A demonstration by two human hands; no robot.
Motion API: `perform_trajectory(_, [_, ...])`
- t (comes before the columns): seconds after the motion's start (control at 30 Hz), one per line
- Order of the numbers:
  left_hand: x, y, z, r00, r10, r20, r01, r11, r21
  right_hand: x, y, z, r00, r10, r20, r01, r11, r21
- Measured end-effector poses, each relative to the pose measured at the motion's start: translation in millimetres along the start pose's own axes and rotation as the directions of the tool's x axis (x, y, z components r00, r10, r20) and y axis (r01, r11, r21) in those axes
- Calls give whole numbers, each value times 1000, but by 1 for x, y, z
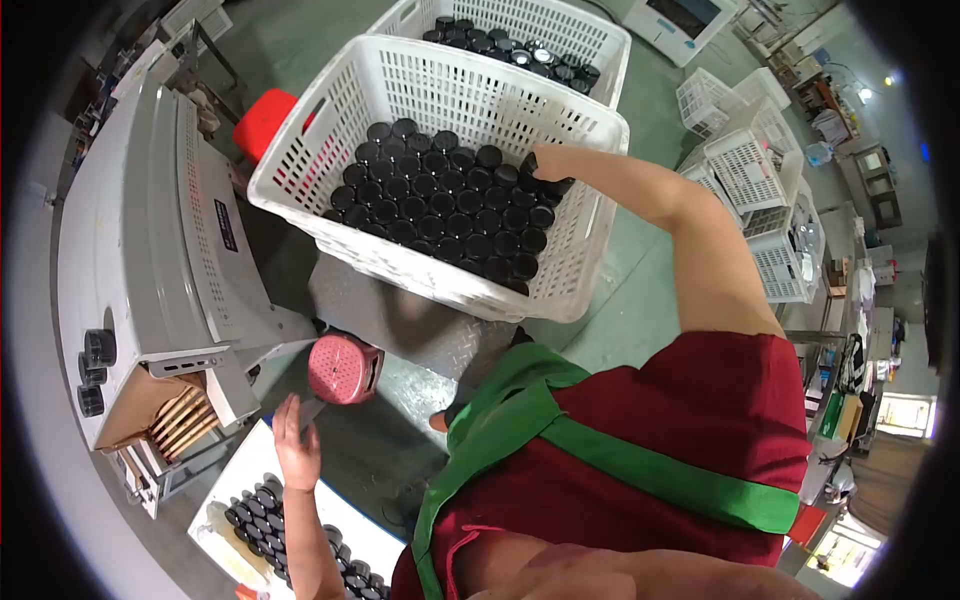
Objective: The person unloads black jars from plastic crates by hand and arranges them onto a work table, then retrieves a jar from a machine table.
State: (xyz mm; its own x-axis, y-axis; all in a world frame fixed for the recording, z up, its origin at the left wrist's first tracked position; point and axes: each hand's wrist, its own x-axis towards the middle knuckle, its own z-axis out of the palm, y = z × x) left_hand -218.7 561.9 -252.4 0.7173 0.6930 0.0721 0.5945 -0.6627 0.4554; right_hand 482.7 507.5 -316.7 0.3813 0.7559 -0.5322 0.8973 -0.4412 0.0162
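Observation:
My right hand reaches into a white slatted basket and has its fingers closed round a black round jar by the inner right side. Many more black jars fill the bottom of this basket. At the lower left, my left hand is open and empty, its fingers stretched out and the thumb apart. It is held over the edge of a white table, beside rows of black jars.
A second white basket with black jars stands behind the first. Between machine and basket are a pink stool and a red container. A grey machine fills the left; stacked crates stand right.

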Motion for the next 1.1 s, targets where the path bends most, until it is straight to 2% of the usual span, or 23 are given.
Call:
perform_trajectory(0.1, [62, 100, -14, 991, 131, 0, -131, 991, 7, 30, -4, 20, 951, 286, 117, -256, 941, -220])
perform_trajectory(0.13, [79, 126, -19, 981, 194, -21, -194, 981, 20, 47, 18, 39, 974, 200, 110, -185, 974, -134])
perform_trajectory(0.2, [104, 164, -27, 972, 230, -45, -229, 973, 29, 64, 33, 69, 982, 188, 30, -182, 971, -154])
perform_trajectory(0.3, [121, 194, -32, 971, 234, -49, -233, 972, 27, 38, 23, 64, 983, 181, -33, -183, 981, -70])
perform_trajectory(0.4, [131, 207, -29, 970, 238, -56, -238, 971, 7, 50, 4, 66, 956, 292, -10, -292, 952, -89])
perform_trajectory(0.5, [147, 207, -21, 962, 261, -79, -263, 965, -9, 39, 7, 62, 965, 262, -32, -258, 962, 86])
perform_trajectory(0.63, [190, 197, -13, 946, 302, -115, -308, 951, -37, 52, 11, 91, 977, 140, -161, -146, 989, -29])
perform_trajectory(0.77, [252, 175, 3, 935, 329, -131, -333, 943, -14, 40, 8, 103, 982, -21, -188, 11, 998, -56])
perform_trajectory(0.83, [293, 163, 20, 959, 243, -148, -253, 966, -50, 38, 2, 111, 965, -59, -257, 39, 996, -83])
perform_trajectory(0.9, [343, 144, 45, 997, 56, -59, -66, 981, -185, 45, 0, 124, 939, -110, -326, 86, 992, -87])
perform_trajectory(0.97, [395, 125, 68, 999, -4, 33, 5, 999, -39, 53, -9, 121, 904, -217, -367, 220, 975, -34])
perform_trajectory(1.03, [442, 104, 94, 972, -149, 181, 123, 981, 150, 68, -23, 124, 875, -308, -373, 357, 932, 68])
perform_trajectory(1.1, [476, 78, 119, 895, -370, 249, 302, 913, 274, 67, -48, 120, 888, -291, -355, 336, 939, 71])
